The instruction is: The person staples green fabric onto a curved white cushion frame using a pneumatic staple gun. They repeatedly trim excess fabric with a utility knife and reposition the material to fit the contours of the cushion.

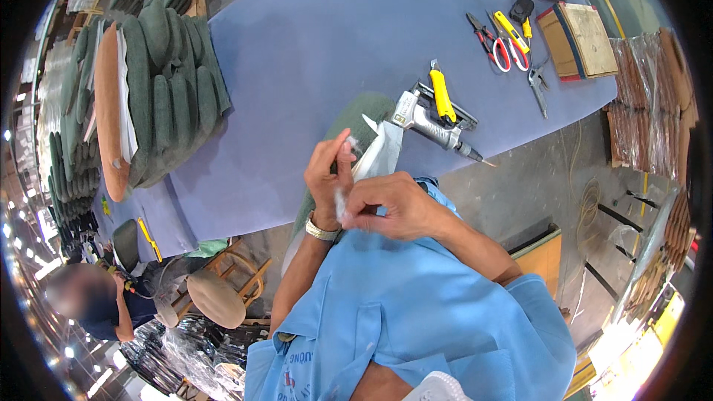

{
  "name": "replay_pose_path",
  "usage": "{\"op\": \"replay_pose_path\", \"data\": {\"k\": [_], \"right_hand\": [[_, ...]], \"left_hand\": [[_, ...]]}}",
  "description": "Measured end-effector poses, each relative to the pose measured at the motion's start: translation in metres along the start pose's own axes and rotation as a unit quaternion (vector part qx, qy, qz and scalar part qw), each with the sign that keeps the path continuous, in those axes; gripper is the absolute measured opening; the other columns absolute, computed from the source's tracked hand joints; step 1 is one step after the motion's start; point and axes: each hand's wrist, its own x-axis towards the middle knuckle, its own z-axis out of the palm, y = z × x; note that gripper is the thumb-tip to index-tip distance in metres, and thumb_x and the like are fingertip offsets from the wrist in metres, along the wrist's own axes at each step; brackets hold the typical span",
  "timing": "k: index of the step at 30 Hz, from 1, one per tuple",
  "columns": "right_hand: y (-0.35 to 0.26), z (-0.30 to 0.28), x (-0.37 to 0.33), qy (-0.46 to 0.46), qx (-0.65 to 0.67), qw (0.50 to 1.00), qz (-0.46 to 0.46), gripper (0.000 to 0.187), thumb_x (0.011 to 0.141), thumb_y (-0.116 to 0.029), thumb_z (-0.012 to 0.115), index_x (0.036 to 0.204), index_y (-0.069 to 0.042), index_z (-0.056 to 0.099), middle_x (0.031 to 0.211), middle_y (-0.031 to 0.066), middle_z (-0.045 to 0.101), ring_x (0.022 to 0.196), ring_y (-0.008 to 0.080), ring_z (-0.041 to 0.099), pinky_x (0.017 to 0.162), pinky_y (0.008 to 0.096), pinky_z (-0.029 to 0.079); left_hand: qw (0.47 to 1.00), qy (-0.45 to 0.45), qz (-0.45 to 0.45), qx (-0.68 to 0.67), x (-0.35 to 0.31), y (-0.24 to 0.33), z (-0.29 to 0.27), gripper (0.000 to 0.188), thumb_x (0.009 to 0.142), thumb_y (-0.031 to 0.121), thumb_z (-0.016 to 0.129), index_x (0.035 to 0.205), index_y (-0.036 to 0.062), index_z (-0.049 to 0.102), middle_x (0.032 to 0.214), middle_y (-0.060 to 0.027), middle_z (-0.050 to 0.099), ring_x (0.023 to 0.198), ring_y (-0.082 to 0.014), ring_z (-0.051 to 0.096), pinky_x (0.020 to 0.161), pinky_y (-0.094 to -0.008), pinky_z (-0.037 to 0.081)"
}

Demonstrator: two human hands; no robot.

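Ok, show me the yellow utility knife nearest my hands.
The utility knife beside the staple gun; farther off, another lies by the scissors, a third at far left.

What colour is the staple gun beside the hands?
Silver with black parts; the staple gun shows best in the head view.

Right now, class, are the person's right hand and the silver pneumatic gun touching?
Apart: the head view shows blue tabletop between the right hand and the silver pneumatic gun.

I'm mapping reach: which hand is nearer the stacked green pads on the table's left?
Left. The left hand sits right of the stacked green pads, apart; the right hand is farther right.
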Motion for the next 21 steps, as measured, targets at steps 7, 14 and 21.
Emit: {"op": "replay_pose_path", "data": {"k": [7,14,21], "right_hand": [[-0.007,-0.030,0.009,0.149,0.266,0.952,-0.029,0.005,0.094,-0.001,0.075,0.095,0.001,0.072,0.090,0.0086,0.072,0.071,0.0137,0.070,0.062,0.0260,0.057],[0.017,-0.033,0.049,0.263,-0.223,0.928,-0.139,0.029,0.096,-0.007,0.072,0.124,-0.004,0.070,0.098,0.0112,0.074,0.088,0.0224,0.073,0.075,0.0326,0.059],[0.028,-0.034,0.030,0.199,-0.248,0.945,-0.076,0.032,0.095,-0.016,0.071,0.126,-0.007,0.072,0.105,0.0133,0.075,0.098,0.0326,0.072,0.083,0.0389,0.059]], "left_hand": [[0.976,-0.048,-0.119,-0.175,0.028,0.049,-0.021,0.021,0.101,0.001,0.066,0.120,-0.0028,0.074,0.092,-0.0051,0.074,0.079,-0.0079,0.067,0.070,-0.0215,0.054],[0.939,-0.061,-0.164,-0.295,0.056,0.068,-0.003,0.023,0.101,0.005,0.068,0.122,-0.0052,0.071,0.099,-0.0079,0.075,0.084,-0.0096,0.069,0.074,-0.0238,0.058],[0.958,-0.137,-0.190,-0.167,0.053,0.065,-0.011,0.020,0.105,0.007,0.061,0.116,-0.0069,0.071,0.095,-0.0047,0.073,0.084,-0.0085,0.068,0.076,-0.0249,0.058]]}}
